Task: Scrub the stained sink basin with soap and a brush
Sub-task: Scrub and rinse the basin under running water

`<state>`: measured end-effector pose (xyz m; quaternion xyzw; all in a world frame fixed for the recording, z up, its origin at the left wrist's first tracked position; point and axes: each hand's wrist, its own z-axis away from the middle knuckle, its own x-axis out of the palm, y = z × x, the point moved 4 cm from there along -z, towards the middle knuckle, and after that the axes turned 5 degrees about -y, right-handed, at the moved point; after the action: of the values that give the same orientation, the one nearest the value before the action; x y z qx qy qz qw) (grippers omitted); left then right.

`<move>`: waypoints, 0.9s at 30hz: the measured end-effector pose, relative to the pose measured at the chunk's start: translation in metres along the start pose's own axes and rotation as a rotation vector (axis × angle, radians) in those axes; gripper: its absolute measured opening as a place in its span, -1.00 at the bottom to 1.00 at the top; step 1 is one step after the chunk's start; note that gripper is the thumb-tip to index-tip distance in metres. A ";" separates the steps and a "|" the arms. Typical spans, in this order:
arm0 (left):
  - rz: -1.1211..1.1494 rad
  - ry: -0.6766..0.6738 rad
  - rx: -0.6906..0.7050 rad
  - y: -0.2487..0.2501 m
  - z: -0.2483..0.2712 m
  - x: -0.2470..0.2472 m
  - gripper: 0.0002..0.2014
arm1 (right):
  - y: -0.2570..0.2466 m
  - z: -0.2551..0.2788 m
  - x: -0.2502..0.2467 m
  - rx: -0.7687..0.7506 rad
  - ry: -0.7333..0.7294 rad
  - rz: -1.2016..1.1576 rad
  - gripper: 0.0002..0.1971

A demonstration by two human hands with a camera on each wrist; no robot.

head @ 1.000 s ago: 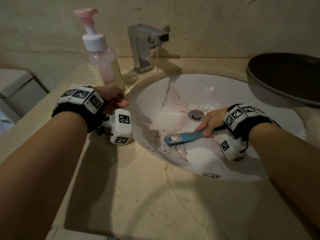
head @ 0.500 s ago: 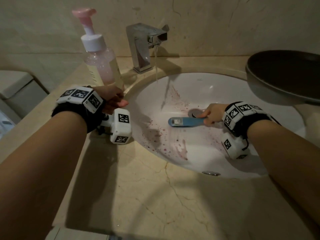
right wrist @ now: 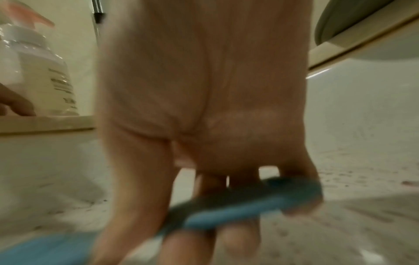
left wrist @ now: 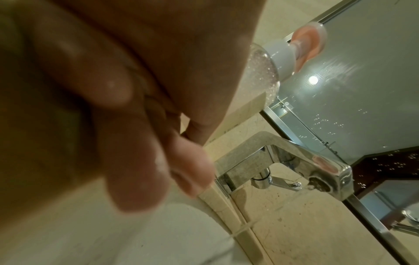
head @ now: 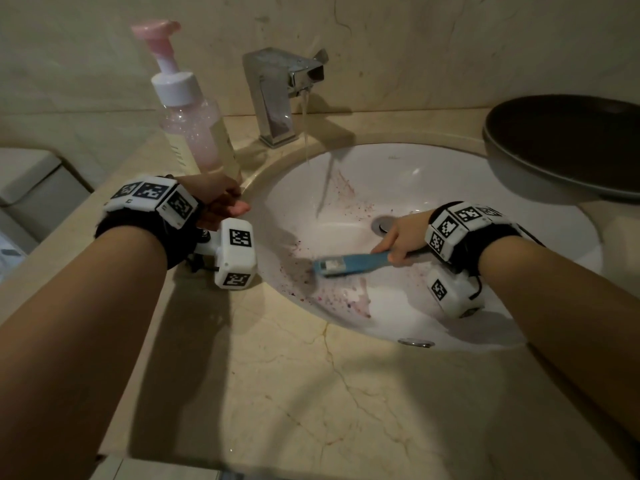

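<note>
The white sink basin (head: 433,174) carries purple-red stains down its left wall (head: 343,187) and near side (head: 346,299). My right hand (head: 394,245) grips the handle of a blue brush (head: 349,265) inside the basin, with the brush head lying on the stained left slope. In the blurred right wrist view my fingers curl round the blue brush (right wrist: 238,213). My left hand (head: 228,206) rests on the counter at the basin's left rim, holding nothing, its fingers (left wrist: 136,170) loosely curled. Just behind it stands the pink-pump soap bottle (head: 194,133).
The chrome faucet (head: 277,91) runs a thin stream of water (head: 306,133) into the back of the basin. The drain (head: 382,223) lies just behind my right hand. A dark round bowl (head: 568,143) overhangs the right rim. Beige marble counter (head: 277,375) lies in front.
The brush went from the near-left slope up beside the drain, then back down to the left slope. My left hand and the bottle have stayed put.
</note>
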<state>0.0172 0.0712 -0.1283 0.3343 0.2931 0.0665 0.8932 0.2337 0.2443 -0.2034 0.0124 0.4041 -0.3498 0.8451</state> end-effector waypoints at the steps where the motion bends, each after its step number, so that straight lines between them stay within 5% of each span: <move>1: 0.004 -0.006 0.001 0.000 0.000 0.000 -0.59 | -0.004 0.002 0.005 -0.032 -0.124 -0.027 -0.57; 4: 0.008 0.007 0.006 0.000 0.002 0.001 -0.59 | -0.013 0.005 0.009 -0.093 -0.241 -0.079 -0.61; 11: -0.013 0.010 -0.003 0.000 0.000 0.000 -0.59 | 0.018 0.016 -0.033 -0.050 0.228 -0.359 -0.65; 15: -0.005 0.008 0.007 0.000 0.000 0.000 -0.60 | 0.048 0.030 -0.046 0.065 0.377 -0.377 -0.63; 24: -0.007 0.024 0.022 0.000 0.000 0.000 -0.61 | 0.068 0.038 -0.015 0.177 -0.111 -0.137 -0.58; 27: 0.006 0.004 0.011 -0.001 -0.002 -0.001 -0.59 | 0.058 0.023 -0.003 0.255 -0.136 -0.050 -0.57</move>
<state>0.0156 0.0710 -0.1295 0.3400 0.2944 0.0685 0.8905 0.2827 0.2827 -0.2006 0.0856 0.2983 -0.4194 0.8531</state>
